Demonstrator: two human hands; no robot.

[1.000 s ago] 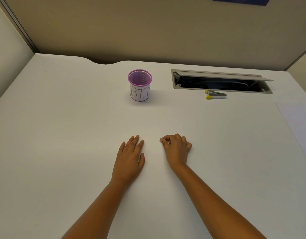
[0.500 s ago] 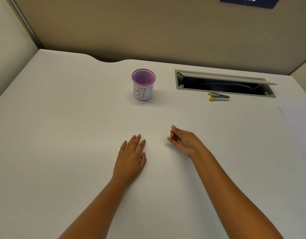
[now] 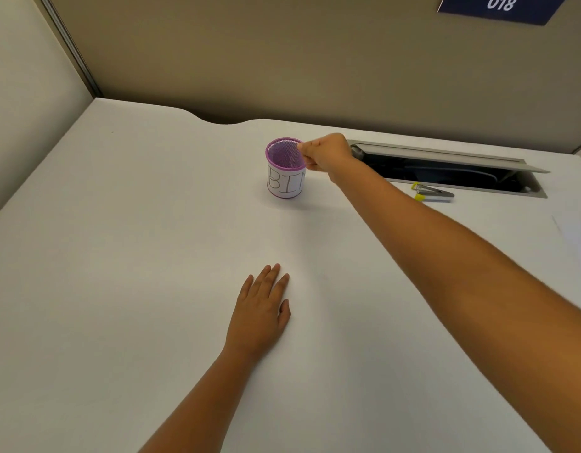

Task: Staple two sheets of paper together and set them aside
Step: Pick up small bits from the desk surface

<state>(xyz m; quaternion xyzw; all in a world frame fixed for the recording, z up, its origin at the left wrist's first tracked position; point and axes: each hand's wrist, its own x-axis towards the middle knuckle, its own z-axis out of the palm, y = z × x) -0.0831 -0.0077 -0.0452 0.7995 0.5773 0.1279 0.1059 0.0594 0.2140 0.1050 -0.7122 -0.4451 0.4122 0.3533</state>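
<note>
A small silver stapler with yellow ends (image 3: 433,193) lies at the back right of the white desk (image 3: 119,256), just in front of the cable slot. A pale sheet of paper (image 3: 577,240) lies faintly visible at the right edge. My right hand (image 3: 326,153) reaches far forward with its fingers pinched together at the right rim of a purple mesh cup labelled "BIN" (image 3: 285,173). Nothing visible shows between the fingertips. My left hand (image 3: 261,308) lies flat, palm down, on the desk near me, holding nothing.
An open grey cable slot (image 3: 446,168) with a raised lid runs along the back right. Beige partition walls close the desk at the back and left. A dark blue sign reading 018 (image 3: 498,6) hangs at the top right.
My right hand rose from the desk beside my left hand and stretched forward to the rim of the purple cup, its fingers pinched. My left hand stayed put. The view shifted slightly.
</note>
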